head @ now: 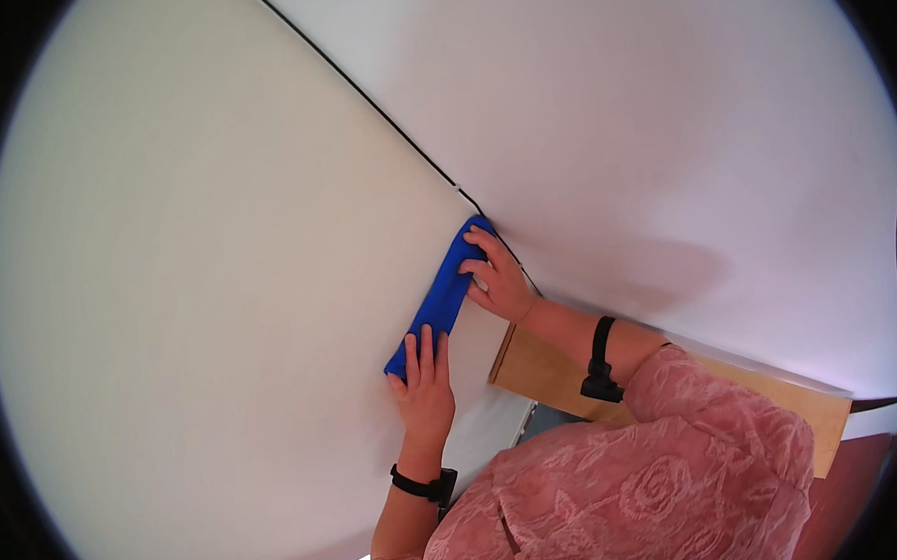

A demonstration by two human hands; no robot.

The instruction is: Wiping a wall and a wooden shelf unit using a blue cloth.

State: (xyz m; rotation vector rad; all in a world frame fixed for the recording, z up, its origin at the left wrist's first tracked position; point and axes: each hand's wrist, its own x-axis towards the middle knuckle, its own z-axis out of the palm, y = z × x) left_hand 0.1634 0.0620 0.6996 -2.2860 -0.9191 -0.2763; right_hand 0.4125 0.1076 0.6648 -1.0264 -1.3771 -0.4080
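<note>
A folded blue cloth (443, 295) lies slantwise against a pale wall surface, its upper end touching the corner where a thin black cable (365, 96) runs. My right hand (501, 285) is at the cloth's upper end with bent fingers on it, close beside the cable. At the lower end, my left hand (426, 393) holds the cloth, its fingers stretched over the blue fabric and its thumb hidden. Both wrists carry black straps with small black devices. A small pale clip (457, 187) sits on the cable just above the cloth.
A second pale wall surface (638, 159) meets the first along the cable. A light wooden board or shelf (542, 366) lies below my right forearm, partly hidden by my arm and pink patterned garment. Something dark red (841, 495) shows at the lower right.
</note>
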